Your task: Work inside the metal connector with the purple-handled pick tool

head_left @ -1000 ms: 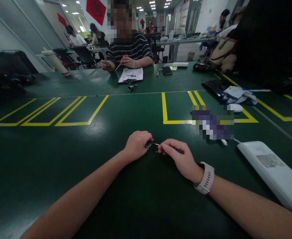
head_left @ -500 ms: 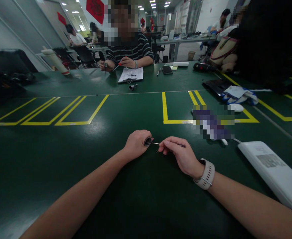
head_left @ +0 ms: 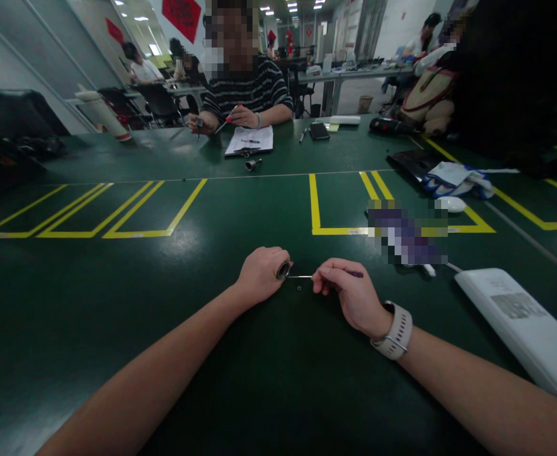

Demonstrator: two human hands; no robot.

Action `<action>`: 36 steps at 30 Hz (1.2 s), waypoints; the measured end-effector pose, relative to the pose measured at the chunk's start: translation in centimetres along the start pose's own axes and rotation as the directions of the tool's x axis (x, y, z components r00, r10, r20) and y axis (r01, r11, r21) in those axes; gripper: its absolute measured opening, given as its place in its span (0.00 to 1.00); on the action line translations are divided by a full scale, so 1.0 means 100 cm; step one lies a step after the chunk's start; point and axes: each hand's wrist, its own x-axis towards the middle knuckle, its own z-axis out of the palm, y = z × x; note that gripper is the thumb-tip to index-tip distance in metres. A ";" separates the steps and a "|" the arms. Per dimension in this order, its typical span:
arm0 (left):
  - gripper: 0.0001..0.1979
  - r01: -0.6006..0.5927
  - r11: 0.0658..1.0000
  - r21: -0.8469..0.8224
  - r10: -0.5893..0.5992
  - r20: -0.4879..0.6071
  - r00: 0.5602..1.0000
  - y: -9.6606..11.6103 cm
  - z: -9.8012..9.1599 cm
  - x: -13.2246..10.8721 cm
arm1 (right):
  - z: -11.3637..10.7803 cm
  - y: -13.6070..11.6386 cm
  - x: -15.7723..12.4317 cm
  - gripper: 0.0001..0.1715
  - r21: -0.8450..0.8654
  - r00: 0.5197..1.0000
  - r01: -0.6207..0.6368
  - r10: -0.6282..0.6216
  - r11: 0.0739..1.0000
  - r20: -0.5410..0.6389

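Observation:
My left hand (head_left: 262,275) is closed around a round, hollow metal part (head_left: 282,270), its dark open end facing right. Most of that part is hidden by the fingers. In my right hand (head_left: 347,288) is a screwdriver (head_left: 300,277), pinched between thumb and fingers, with a dark purple handle end showing past the knuckles. Its thin shaft points left, and the tip is at the open end of the metal part; I cannot tell how far inside it is. A tiny ring-like piece (head_left: 299,288) lies on the green table (head_left: 278,373) just below the shaft.
A white power bank-like device (head_left: 520,323) lies at right, cabled toward a pixelated item (head_left: 404,234). Behind are gloves (head_left: 456,177) and a white mouse (head_left: 450,204). Across the table, a person holds a red-handled tool near a clipboard (head_left: 249,140) and another metal part (head_left: 253,164).
My right hand has shifted slightly right, drawing the screwdriver back so more of its shaft and handle shows. My left hand stays nearly in place with the metal part.

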 end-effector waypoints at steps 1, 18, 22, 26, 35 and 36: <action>0.08 0.001 1.000 -0.007 -0.001 -0.003 1.000 0.000 0.000 0.000 | 0.000 0.000 0.000 0.12 -0.003 1.000 0.001 -0.001 1.000 -0.007; 0.04 0.004 0.962 -0.272 -0.040 -0.125 0.991 -0.004 -0.001 0.003 | 0.004 0.003 -0.001 0.08 0.088 0.991 0.040 -0.051 0.995 0.127; 0.04 0.003 0.957 -0.290 -0.039 -0.120 0.992 -0.006 0.000 0.003 | 0.005 0.003 -0.001 0.09 -0.021 0.990 0.117 -0.115 0.993 0.077; 0.03 0.018 0.950 -0.311 -0.058 -0.121 0.991 -0.007 0.001 0.004 | 0.006 0.002 -0.001 0.09 -0.108 0.984 0.168 -0.161 0.980 0.077; 0.02 -0.004 0.950 -0.313 -0.026 -0.090 0.996 -0.005 -0.002 0.002 | 0.006 -0.001 -0.003 0.10 -0.134 0.982 0.177 -0.166 0.975 0.093; 0.02 -0.008 0.953 -0.303 -0.019 -0.088 0.996 -0.005 -0.002 0.002 | 0.006 -0.003 -0.004 0.10 -0.166 0.981 0.189 -0.178 0.968 0.081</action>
